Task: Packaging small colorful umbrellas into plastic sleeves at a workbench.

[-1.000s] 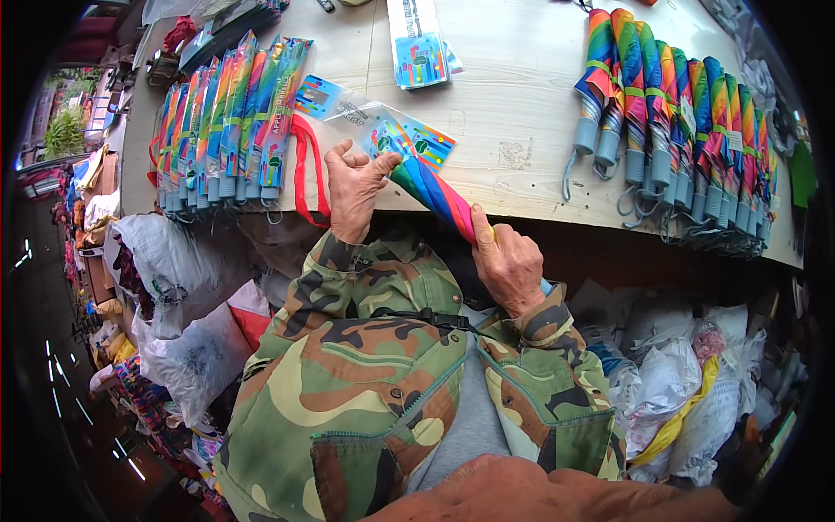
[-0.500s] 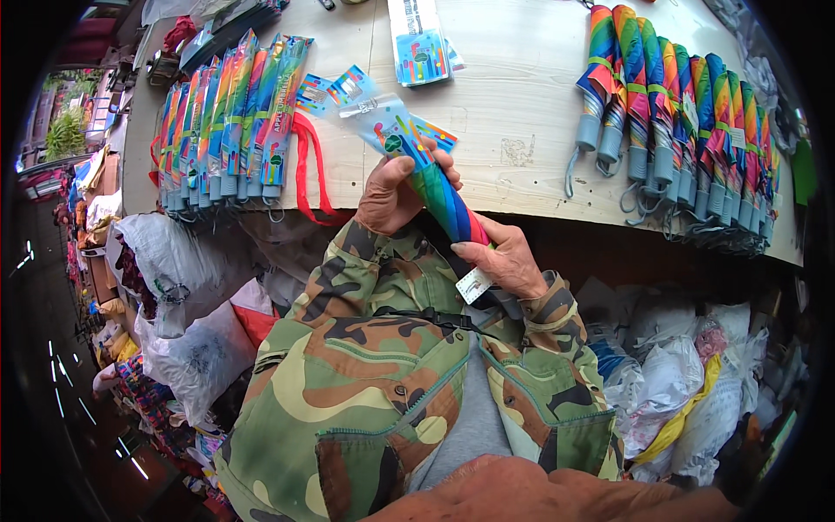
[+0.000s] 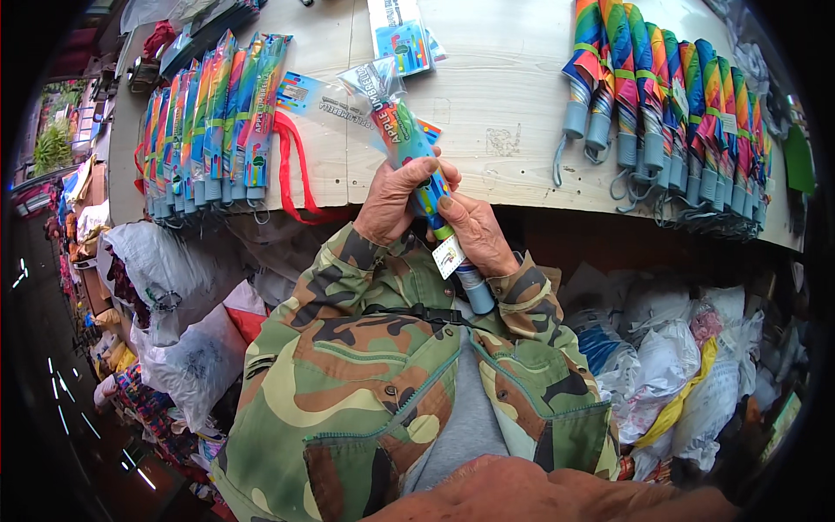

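Note:
A folded rainbow umbrella [image 3: 472, 280] slants between my hands, its grey-blue handle toward my body. Its upper part sits inside a clear printed plastic sleeve [image 3: 398, 132], whose loose end reaches over the table. My left hand [image 3: 393, 196] is closed around the sleeved part. Below it, my right hand [image 3: 481, 233] grips the umbrella and the sleeve's lower edge, thumb on top. A white tag [image 3: 449, 257] hangs out beside the right hand, near a green band. The fingers under the umbrella are partly hidden.
Sleeved umbrellas [image 3: 213, 122] lie in a row at the left, by a red strap [image 3: 291, 165]. Unsleeved umbrellas [image 3: 665, 104] lie at the right, handles toward me. Flat printed sleeves [image 3: 404, 43] are stacked on the wooden table [image 3: 504, 87]. Stuffed bags [image 3: 174, 270] stand below its edge.
The sleeve has slid much farther down over the umbrella. My right hand has moved up toward my left, and the tag and handle now show below it.

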Action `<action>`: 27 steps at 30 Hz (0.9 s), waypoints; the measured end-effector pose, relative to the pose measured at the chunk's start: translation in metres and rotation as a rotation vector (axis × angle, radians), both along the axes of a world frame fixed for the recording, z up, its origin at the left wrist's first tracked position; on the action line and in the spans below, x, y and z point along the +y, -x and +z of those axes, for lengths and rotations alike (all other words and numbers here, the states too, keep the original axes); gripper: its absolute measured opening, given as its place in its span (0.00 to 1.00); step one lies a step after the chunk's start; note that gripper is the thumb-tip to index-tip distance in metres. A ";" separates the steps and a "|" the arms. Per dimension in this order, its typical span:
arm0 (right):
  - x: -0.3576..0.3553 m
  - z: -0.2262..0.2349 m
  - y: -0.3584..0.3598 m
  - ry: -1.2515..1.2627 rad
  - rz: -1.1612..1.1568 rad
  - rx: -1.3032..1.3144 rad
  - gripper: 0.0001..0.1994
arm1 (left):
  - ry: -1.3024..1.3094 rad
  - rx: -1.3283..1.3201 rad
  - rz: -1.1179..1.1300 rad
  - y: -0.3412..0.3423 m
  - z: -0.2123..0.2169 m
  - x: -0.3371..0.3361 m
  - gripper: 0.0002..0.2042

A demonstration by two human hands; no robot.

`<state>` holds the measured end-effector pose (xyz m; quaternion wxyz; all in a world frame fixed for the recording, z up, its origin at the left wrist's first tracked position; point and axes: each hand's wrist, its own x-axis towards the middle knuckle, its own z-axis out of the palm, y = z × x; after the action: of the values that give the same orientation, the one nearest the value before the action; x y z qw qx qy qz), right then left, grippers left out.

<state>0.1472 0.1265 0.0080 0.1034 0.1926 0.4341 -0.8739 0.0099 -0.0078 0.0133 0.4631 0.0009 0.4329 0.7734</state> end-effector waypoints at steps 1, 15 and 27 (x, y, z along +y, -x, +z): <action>-0.001 -0.006 -0.001 -0.005 -0.021 -0.003 0.25 | 0.041 -0.001 -0.030 -0.008 -0.002 -0.003 0.37; -0.007 0.013 0.017 -0.084 -0.190 0.015 0.32 | 0.114 0.376 -0.079 -0.048 0.012 -0.026 0.75; -0.017 0.031 0.014 -0.074 -0.142 0.100 0.33 | -0.076 0.087 0.029 -0.020 0.018 -0.010 0.35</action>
<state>0.1331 0.1098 0.0391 0.0122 0.1826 0.4560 -0.8709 0.0296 -0.0178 0.0312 0.4323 0.0457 0.4227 0.7952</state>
